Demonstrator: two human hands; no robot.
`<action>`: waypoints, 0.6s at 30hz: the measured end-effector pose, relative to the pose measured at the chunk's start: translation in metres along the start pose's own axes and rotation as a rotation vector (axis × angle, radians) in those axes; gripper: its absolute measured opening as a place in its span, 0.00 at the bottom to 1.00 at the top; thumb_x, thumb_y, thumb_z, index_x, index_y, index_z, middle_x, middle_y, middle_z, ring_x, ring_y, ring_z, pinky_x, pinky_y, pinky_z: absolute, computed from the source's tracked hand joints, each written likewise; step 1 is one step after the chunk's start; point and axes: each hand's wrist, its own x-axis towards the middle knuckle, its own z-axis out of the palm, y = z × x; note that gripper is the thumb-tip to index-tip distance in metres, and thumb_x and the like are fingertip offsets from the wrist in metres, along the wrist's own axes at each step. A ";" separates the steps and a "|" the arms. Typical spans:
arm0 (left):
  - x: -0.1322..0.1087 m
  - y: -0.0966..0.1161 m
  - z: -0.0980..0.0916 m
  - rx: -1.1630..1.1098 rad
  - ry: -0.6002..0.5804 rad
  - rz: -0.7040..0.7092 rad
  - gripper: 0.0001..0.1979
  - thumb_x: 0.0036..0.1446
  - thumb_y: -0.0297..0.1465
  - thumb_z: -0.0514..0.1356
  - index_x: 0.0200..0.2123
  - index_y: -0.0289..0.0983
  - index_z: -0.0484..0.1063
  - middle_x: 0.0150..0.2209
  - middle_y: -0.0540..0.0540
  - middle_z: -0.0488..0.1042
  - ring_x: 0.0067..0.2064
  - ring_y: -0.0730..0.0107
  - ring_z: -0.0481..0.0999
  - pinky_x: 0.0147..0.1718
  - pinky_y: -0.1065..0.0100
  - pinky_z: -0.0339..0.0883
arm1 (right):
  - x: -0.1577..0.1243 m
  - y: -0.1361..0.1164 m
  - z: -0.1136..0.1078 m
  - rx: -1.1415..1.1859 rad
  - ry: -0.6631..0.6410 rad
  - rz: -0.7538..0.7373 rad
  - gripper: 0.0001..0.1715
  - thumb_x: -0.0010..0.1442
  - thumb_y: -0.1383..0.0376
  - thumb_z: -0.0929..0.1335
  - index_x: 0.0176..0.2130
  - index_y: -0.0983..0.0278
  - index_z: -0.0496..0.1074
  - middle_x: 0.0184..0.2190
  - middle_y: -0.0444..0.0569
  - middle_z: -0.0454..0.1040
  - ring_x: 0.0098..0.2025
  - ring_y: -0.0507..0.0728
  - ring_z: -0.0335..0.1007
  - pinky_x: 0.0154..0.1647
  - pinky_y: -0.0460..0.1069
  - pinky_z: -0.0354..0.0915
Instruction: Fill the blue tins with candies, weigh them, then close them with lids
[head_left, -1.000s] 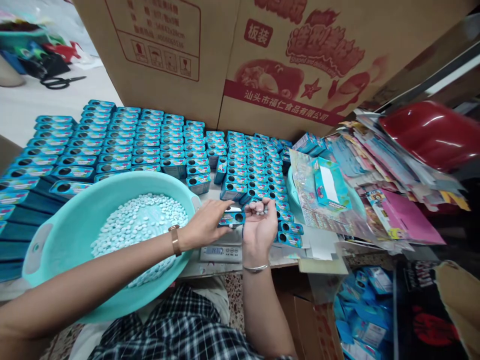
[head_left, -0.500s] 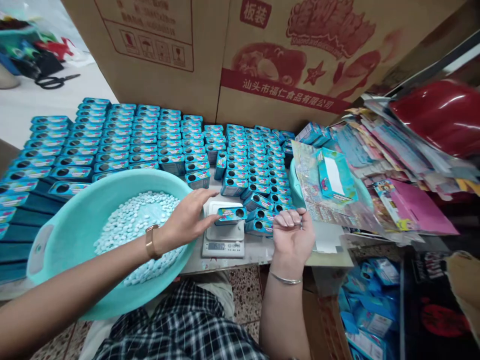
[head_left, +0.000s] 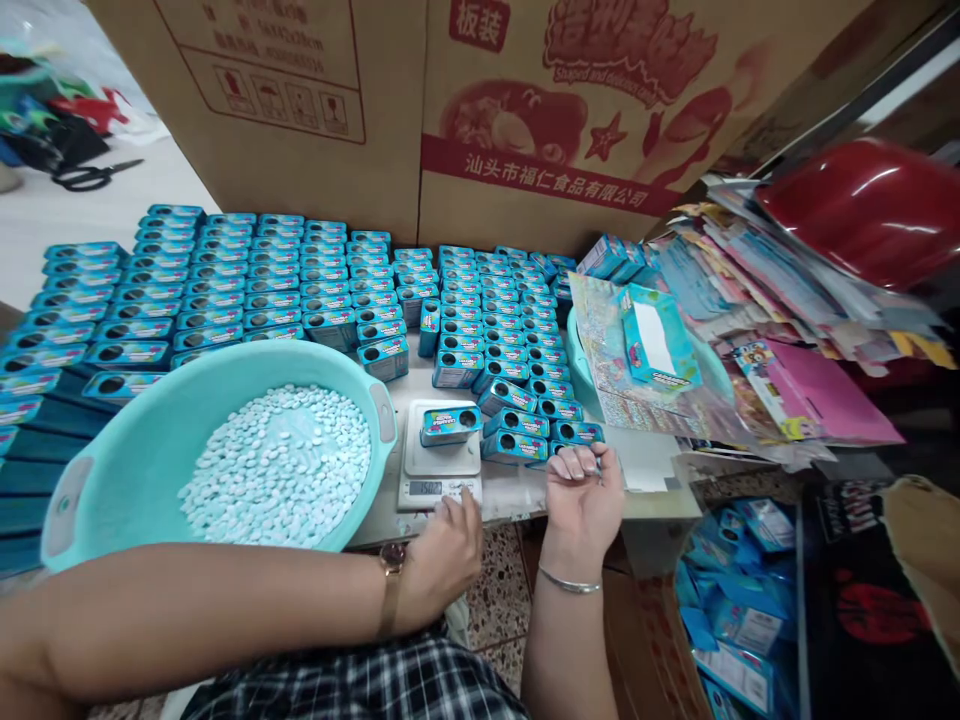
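My left hand, with a watch on its wrist, is at the front edge of a small white digital scale. Its fingertips reach the scale's button panel, and it holds nothing. On the scale's platform lies a blue candy box with a dark round opening. My right hand, palm up with a silver bangle, is right of the scale. Its fingers are curled in, so whatever they may hold is hidden. Left of the scale, a turquoise basin holds many pale blue candies.
Rows of blue boxes line the table behind the basin and scale. Behind them stands a large carton. At right are another basin under packaging, and stacked papers. Scissors lie far left; more blue packs sit below right.
My left hand has left the side of the box on the scale and moved down to the button panel. The box stays on the platform. My right hand remains curled in place.
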 end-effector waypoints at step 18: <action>0.039 -0.027 0.000 -0.111 -0.100 -0.023 0.11 0.61 0.19 0.49 0.38 0.27 0.71 0.34 0.36 0.72 0.35 0.58 0.75 0.25 0.66 0.63 | 0.002 0.003 -0.006 0.021 -0.020 0.010 0.10 0.61 0.63 0.67 0.31 0.63 0.62 0.18 0.34 0.55 0.18 0.45 0.52 0.18 0.41 0.52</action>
